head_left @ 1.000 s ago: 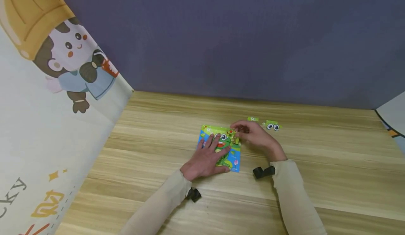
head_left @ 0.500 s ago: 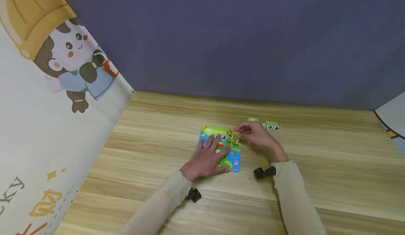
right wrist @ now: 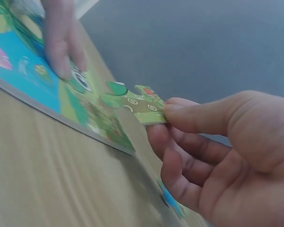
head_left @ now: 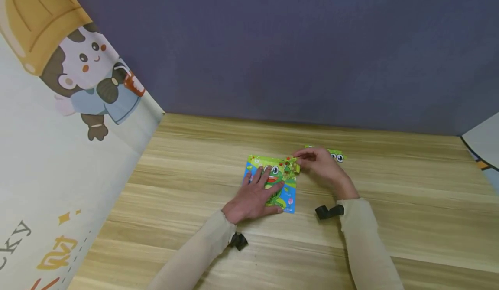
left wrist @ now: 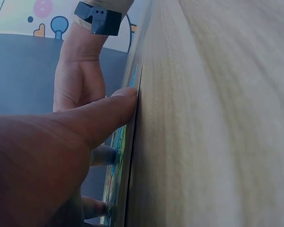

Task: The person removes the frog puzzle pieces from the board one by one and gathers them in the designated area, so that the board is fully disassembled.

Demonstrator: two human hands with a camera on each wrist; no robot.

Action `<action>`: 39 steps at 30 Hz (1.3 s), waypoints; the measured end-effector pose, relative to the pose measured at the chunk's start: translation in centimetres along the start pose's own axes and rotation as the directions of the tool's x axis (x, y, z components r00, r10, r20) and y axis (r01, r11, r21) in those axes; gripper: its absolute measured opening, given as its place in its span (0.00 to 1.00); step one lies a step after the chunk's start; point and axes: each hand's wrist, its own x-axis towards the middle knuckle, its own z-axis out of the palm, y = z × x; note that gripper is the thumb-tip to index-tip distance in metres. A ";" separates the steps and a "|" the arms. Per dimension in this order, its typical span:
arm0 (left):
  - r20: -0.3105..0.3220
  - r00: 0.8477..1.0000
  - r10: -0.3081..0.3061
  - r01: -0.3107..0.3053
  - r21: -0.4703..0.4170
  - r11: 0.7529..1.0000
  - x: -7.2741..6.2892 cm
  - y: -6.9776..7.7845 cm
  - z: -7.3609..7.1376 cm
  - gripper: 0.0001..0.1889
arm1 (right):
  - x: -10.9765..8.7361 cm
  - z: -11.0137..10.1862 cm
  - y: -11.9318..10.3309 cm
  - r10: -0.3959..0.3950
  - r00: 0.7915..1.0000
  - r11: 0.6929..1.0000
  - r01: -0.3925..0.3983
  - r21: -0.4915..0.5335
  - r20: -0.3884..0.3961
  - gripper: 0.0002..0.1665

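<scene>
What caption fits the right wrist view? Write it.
Puzzle piece pinched in the right grip, near the frog puzzle.

Green puzzle piece (right wrist: 145, 106) in right hand (right wrist: 244, 156); left hand (right wrist: 60, 38) on picture board (right wrist: 42, 84)

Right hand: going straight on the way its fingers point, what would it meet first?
Probably the far right corner of the frog puzzle, with the pinched piece leading; height is unclear, so the right hand could pass over.

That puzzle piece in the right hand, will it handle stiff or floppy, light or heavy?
The puzzle piece is probably stiff: it juts out flat, without sagging, from the right hand. It's likely light, since a pinch at one edge holds it. Being thin and flat, it would probably slide, not roll.
</scene>
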 end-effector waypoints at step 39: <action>0.021 0.999 0.047 -0.047 0.029 0.998 -2.9 -1.5 1.1 0.39 | -8.2 -7.1 6.6 0.140 0.932 0.988 -0.112 0.104 -0.333 0.22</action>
